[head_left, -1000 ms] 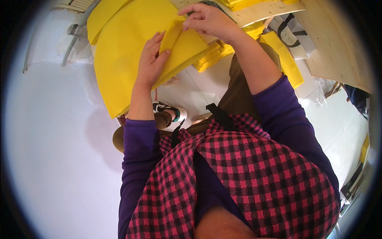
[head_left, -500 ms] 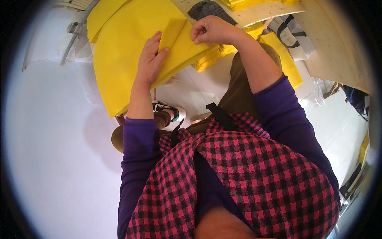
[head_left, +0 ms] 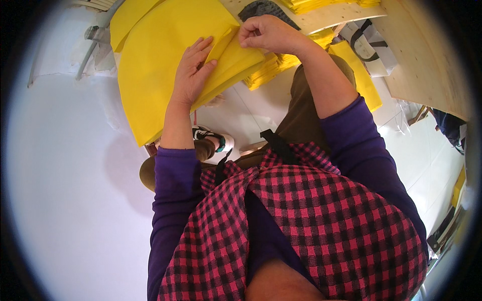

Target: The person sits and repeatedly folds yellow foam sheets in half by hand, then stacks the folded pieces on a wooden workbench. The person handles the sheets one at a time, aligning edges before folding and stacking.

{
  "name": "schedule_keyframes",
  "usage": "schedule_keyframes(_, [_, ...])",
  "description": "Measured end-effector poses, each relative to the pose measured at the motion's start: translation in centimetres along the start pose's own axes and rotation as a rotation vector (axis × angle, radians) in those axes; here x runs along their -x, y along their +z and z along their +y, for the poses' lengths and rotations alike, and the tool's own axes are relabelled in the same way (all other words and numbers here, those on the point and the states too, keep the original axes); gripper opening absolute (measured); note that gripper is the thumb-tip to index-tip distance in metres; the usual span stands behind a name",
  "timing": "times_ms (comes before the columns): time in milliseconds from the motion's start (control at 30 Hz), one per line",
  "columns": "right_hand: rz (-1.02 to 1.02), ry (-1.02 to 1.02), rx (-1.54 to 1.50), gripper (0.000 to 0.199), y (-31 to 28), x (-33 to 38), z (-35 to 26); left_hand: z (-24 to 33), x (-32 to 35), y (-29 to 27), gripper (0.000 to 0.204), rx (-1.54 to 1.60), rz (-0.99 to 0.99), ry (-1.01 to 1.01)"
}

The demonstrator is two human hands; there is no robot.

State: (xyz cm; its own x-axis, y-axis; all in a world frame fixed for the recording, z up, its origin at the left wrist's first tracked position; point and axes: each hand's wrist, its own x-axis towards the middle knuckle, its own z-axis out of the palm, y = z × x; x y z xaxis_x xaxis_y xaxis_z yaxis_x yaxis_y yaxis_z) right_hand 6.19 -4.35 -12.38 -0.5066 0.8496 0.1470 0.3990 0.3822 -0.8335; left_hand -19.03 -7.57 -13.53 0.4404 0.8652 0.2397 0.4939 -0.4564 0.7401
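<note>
A large yellow sheet (head_left: 150,75), fabric-like and lying in layers, spreads across the upper left. My left hand (head_left: 195,70) rests on it, fingers stretched out and thumb apart, beside a raised narrow fold. At the sheet's right side, my right hand (head_left: 263,34) is closed, thumb and fingers pinched at the edge by the top of that fold. The fingertips partly hide what they grip.
Behind my right hand lies a dark grey textured piece (head_left: 268,11) on a wooden board (head_left: 321,16). Folded yellow stacks (head_left: 263,75) sit below, near my knee. A white bag with a black handle (head_left: 369,45) stands at the right, beside a wooden panel (head_left: 427,60).
The raised fold between my hands has become narrower and leans rightward. My right hand has shifted slightly up and left; my left hand has barely moved.
</note>
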Motion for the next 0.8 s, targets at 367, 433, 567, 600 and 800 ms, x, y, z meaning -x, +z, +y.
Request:
schedule_keyframes(367, [0.040,0.046,-0.035,0.018,0.6,-0.8,-0.8,1.0,0.2,-0.2,0.054,-0.141,-0.045,0.063])
schedule_keyframes(433, [0.047,0.054,-0.029,0.018,0.7,-0.9,-0.8,0.9,0.1,0.0,0.051,-0.136,-0.016,0.070])
schedule_keyframes(567, [0.134,0.086,-0.080,0.015,0.6,-0.8,-0.5,0.2,-0.1,0.1,0.042,-0.046,-0.006,0.039])
schedule_keyframes(600, [0.173,0.087,-0.129,0.014,0.3,-0.8,-0.3,0.1,-0.1,0.1,0.041,-0.017,0.005,0.025])
schedule_keyframes(800, [0.038,0.018,-0.100,0.022,-1.1,0.5,0.7,0.1,0.3,0.3,0.036,0.154,0.069,-0.091])
